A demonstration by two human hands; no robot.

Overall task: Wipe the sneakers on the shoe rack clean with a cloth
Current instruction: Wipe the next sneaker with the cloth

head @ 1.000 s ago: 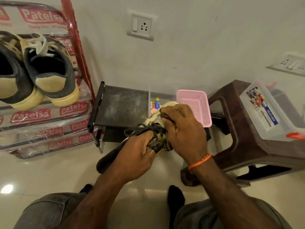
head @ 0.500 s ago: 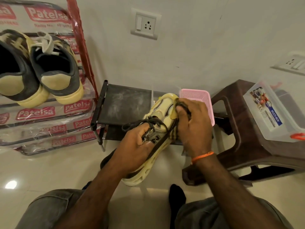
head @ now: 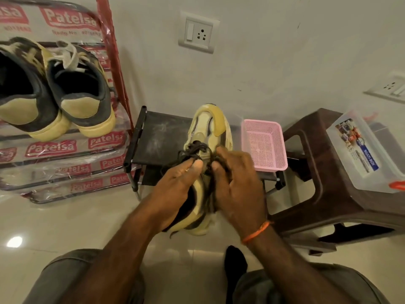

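At centre frame, above the pale tiled floor (head: 65, 227), a cream-and-dark sneaker (head: 210, 128) is held toe-away from the viewer, its toe pointing toward the wall. Left hand (head: 175, 185) cups the sneaker from its left side near the heel opening, fingers curled round the upper and thumb lying beside the dark laces (head: 195, 150). Right hand (head: 236, 183) grips the sneaker's right side, fingers curled, with its thumb pressed against the tongue area; a dark strip beneath that hand may be a cloth or lace, and which it is cannot be told. An orange thread band (head: 256, 232) circles the right wrist.

Behind the held sneaker stands a small black shoe rack (head: 157, 137), its top shelf dusty. A pink mesh basket (head: 265, 145) sits at the rack's right end, just beside the sneaker. Upper left, a second rack wrapped in printed plastic (head: 65, 150) carries a pair of dark sneakers with yellow soles (head: 81, 93), heels facing the viewer. At right, a brown plastic stool (head: 324, 172) bears a clear lidded box (head: 361, 150). A switch-and-socket plate (head: 198, 31) is mounted on the wall above the black rack. Both knees, in grey trousers (head: 65, 279), fill the lower edge, with a dark-socked foot (head: 235, 260) between them.
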